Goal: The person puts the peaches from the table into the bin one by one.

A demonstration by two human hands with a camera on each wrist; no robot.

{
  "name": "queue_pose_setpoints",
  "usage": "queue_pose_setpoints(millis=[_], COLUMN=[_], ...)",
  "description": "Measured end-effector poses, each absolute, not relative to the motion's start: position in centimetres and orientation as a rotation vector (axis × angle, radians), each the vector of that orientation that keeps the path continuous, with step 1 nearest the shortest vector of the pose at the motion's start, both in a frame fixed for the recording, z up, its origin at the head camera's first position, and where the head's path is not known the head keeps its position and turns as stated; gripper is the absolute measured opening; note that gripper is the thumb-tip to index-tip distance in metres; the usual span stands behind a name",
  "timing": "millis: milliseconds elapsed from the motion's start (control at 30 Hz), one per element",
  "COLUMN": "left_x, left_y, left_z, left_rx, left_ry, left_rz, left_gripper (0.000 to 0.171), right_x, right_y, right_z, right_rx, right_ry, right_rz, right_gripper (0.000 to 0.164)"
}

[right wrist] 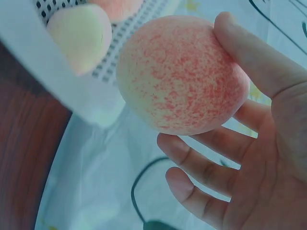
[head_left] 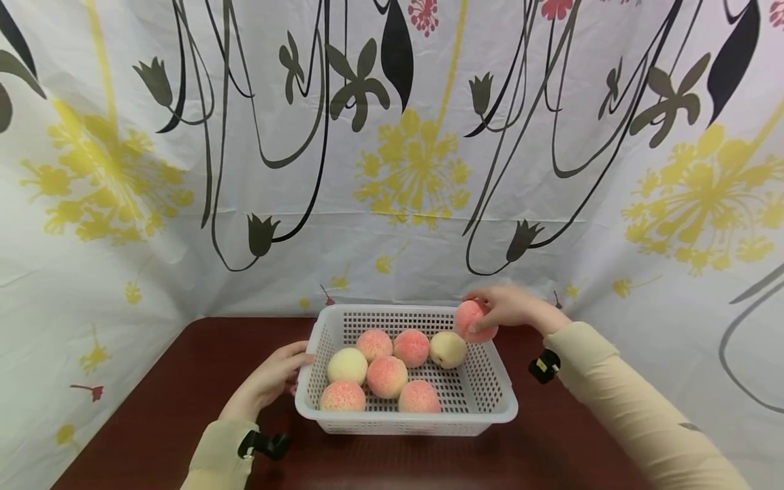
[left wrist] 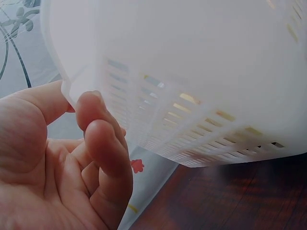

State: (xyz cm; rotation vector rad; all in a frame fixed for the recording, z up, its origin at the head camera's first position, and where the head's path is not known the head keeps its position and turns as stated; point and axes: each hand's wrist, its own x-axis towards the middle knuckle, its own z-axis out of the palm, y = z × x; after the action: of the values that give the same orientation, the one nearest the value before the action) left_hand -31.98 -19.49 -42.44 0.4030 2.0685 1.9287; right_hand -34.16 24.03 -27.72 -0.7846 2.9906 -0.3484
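A white plastic basket (head_left: pixel 410 414) with a mesh of small holes holds several peaches, among them a pale yellow peach (head_left: pixel 448 350) near its right end and a red-and-yellow peach (head_left: pixel 387 377) in the middle. My right hand (head_left: pixel 511 306) grips a pink speckled peach (right wrist: pixel 182 76) between thumb and fingers, above the basket's back right corner. In the right wrist view two lower fingers (right wrist: pixel 180 184) curl free of the fruit. At the basket's left end, my left hand (head_left: pixel 278 374) pinches the rim, its thumb over the edge and its fingers against the outer wall (left wrist: pixel 158 110).
The basket stands on a dark reddish-brown table (head_left: pixel 165 401). Behind and beside it hangs a white sheet (head_left: pixel 404 265) printed with flowers. Each wrist carries a small black camera, one on the left sleeve (head_left: pixel 220 452) and one on the right sleeve (head_left: pixel 582 354).
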Motion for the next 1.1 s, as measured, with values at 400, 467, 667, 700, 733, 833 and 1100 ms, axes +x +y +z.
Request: queue_pose_setpoints(millis=[400,467,667,700,733,833,1100], left_x=[-32.0,-32.0,-32.0,-32.0,-31.9,-31.9,-32.1], left_y=[-19.5,-19.5,-19.6,-19.6,-19.6,-19.5,-19.4], left_z=[-42.5,-42.5,-42.5,-42.5,-42.5,-42.4,-42.4], left_rx=[0.414,0.414,0.409,0.404,0.4,0.399,0.388], left_ry=[2.068,2.071,2.072,2.07,2.069,2.077,2.087], left_rz=[1.934,1.934,1.934,1.934,1.934,1.927,1.925], left_gripper=[0.054,0.054,0.054,0.054,0.054,0.053,0.051], right_x=[-34.4,-34.5,-34.5,-34.5,-34.4,-34.4,-34.0], right_y=[19.9,19.4,18.5,18.4,18.3,18.0,17.4], right_z=[-29.9,-30.4,-31.6,-31.8,-32.0,-32.5,-33.3], right_rx=[-0.815,-0.801,-0.747,-0.745,-0.74,-0.747,-0.792], right_ry=[2.863,2.844,2.78,2.772,2.767,2.764,2.732], right_rz=[-0.274,-0.243,-0.184,-0.183,-0.171,-0.118,-0.079], right_gripper=[0.057,0.057,0.057,0.056,0.055,0.051,0.044])
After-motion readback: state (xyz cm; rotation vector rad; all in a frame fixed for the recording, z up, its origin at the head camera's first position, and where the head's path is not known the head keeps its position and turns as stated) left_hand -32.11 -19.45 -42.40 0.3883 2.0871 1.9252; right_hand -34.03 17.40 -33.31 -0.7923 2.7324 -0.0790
